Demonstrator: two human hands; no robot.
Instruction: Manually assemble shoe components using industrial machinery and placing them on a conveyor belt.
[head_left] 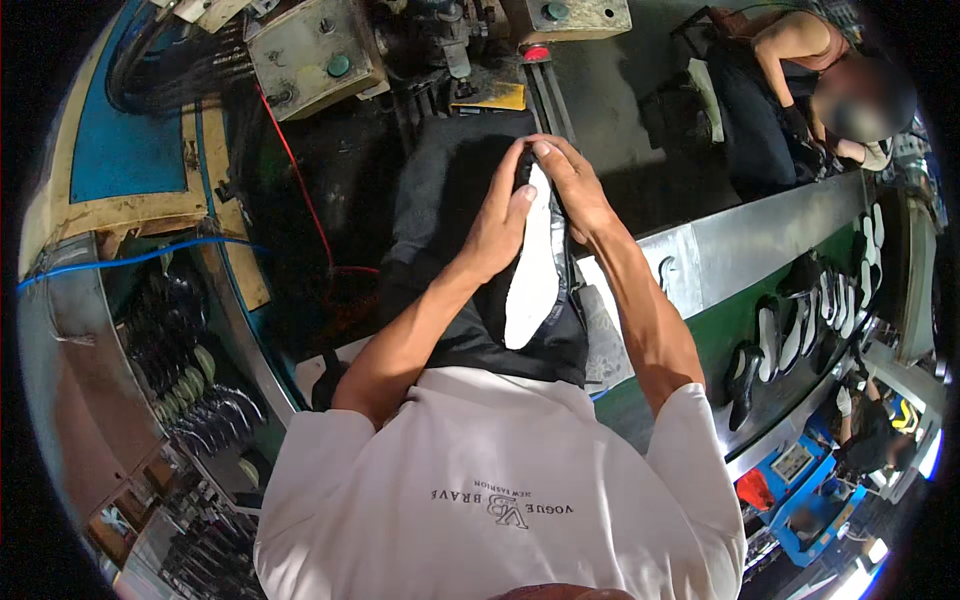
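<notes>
A black shoe (pixel 560 290) with its white sole (pixel 533 265) facing up rests over my lap, its toe end pointing away from me. My left hand (pixel 500 225) is wrapped along the left side near the far end, thumb lying on the sole's edge. On the other side, my right hand (pixel 575 185) closes round the same far end, its thumb near the tip. The fingers of both hands are partly hidden under the shoe. Dark trousers (pixel 440 210) lie beneath it.
Ahead stands a machine with a grey control box (pixel 315 60) and a red button (pixel 535 53). To the right runs a metal-edged green conveyor (pixel 640 400) carrying several shoes (pixel 768 340). A rack of dark shoes (pixel 190 360) is at left. Another person (pixel 790 60) sits far right.
</notes>
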